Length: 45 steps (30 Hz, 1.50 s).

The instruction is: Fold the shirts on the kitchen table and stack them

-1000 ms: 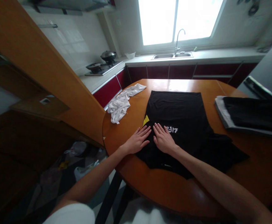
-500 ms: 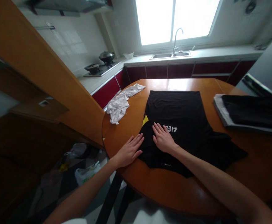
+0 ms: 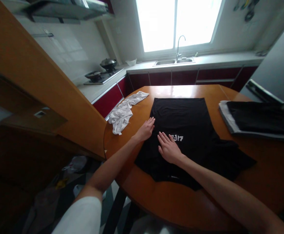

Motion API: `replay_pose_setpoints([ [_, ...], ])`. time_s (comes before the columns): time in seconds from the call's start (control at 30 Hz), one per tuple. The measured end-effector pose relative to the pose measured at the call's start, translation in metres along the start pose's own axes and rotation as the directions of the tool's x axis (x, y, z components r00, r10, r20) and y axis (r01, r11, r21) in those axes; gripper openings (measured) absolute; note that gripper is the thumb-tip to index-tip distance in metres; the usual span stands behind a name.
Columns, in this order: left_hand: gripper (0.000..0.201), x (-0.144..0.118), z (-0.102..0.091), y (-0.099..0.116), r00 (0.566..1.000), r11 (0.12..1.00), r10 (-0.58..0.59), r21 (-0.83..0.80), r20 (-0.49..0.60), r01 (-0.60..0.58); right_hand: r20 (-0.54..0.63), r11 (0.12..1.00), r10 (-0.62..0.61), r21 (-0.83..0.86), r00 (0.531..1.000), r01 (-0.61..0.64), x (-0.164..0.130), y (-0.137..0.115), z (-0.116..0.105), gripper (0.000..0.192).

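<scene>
1. A black T-shirt (image 3: 183, 130) lies spread on the round wooden bench (image 3: 171, 201). Its long axis runs away from the person toward the window, and the straight, narrower end is on the far side.
2. The near part of the shirt is wider and more wrinkled. One part of the cloth spreads out to the right, toward the bench edge.
3. The right hand (image 3: 168, 149) lies flat on the shirt, palm down and fingers stretched, just below the small white print (image 3: 176, 138). It grips nothing; it only presses the cloth.
4. The left hand (image 3: 146, 129) is also open and flat, with the fingers together. It rests on the left edge of the shirt, partly on the cloth and partly on the bench, farther from the person than the right hand.
5. So the shirt's left border is directly under the left hand, while most of the cloth lies to the right of it and ahead. The left hand is the nearer one to this border; the right hand is nearer to the middle.
6. A crumpled white cloth (image 3: 122, 112) lies well to the left on the bench, apart from the shirt.
7. On the right, a folded stack of dark clothes (image 3: 258, 118) sits on something light grey, also apart from the shirt.
</scene>
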<state>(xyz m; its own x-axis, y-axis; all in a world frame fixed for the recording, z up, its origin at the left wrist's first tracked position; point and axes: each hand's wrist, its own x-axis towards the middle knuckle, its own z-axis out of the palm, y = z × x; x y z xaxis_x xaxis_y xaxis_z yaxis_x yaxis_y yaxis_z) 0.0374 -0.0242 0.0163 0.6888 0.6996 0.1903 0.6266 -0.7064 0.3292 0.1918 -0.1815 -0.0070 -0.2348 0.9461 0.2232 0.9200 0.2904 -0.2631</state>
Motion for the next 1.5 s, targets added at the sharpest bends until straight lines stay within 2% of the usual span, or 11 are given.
replay_pose_setpoints([
  [0.1, 0.051, 0.032, 0.021, -0.006, 1.0, 0.999, 0.002, 0.045, 0.002, -0.002, 0.0, 1.0, 0.006, 0.006, 1.0, -0.006, 0.001, -0.001, 0.0, 0.06],
  [0.2, 0.051, 0.043, 0.032, -0.011, 1.0, 0.994, -0.013, 0.111, 0.023, 0.01, -0.003, 1.0, 0.016, 0.014, 1.0, -0.016, 0.002, -0.002, -0.001, 0.06],
  [0.37, 0.052, 0.042, 0.037, -0.018, 0.999, 0.985, 0.007, 0.172, 0.038, -0.014, 0.003, 0.999, 0.015, 0.031, 1.0, -0.015, 0.002, -0.004, -0.005, 0.06],
  [0.63, 0.053, 0.041, 0.039, -0.019, 1.0, 0.985, -0.029, 0.168, -0.001, 0.029, 0.01, 0.999, 0.023, 0.029, 1.0, -0.023, 0.003, -0.004, -0.006, 0.06],
  [0.8, 0.049, 0.043, 0.036, -0.019, 0.999, 0.99, -0.001, 0.142, -0.034, 0.006, 0.012, 0.998, 0.024, 0.059, 1.0, -0.025, 0.004, -0.007, -0.01, 0.058],
  [0.9, 0.046, 0.044, 0.03, -0.017, 0.997, 0.986, 0.055, 0.158, -0.053, -0.046, -0.031, 0.993, 0.084, 0.087, 0.996, -0.081, 0.007, -0.005, -0.021, 0.054],
  [1.0, 0.046, 0.043, 0.024, -0.008, 0.99, 0.982, 0.128, 0.147, -0.059, -0.119, -0.097, 0.976, 0.212, 0.071, 0.972, -0.206, 0.013, 0.01, -0.032, 0.056],
  [1.17, 0.049, 0.028, 0.022, 0.018, 0.949, 0.95, 0.305, 0.039, 0.081, -0.309, -0.053, 0.893, 0.45, 0.008, 0.891, -0.45, 0.018, 0.046, -0.025, 0.066],
  [1.33, 0.053, 0.014, 0.038, 0.029, 0.937, 0.938, 0.298, 0.124, 0.18, -0.323, -0.015, 0.881, 0.473, -0.002, 0.881, -0.473, 0.015, 0.054, -0.014, 0.07],
  [1.5, 0.06, 0.015, 0.048, 0.022, 0.938, 0.926, 0.294, 0.187, 0.185, -0.327, 0.023, 0.867, 0.497, 0.035, 0.868, -0.497, 0.004, 0.056, -0.024, 0.073],
])
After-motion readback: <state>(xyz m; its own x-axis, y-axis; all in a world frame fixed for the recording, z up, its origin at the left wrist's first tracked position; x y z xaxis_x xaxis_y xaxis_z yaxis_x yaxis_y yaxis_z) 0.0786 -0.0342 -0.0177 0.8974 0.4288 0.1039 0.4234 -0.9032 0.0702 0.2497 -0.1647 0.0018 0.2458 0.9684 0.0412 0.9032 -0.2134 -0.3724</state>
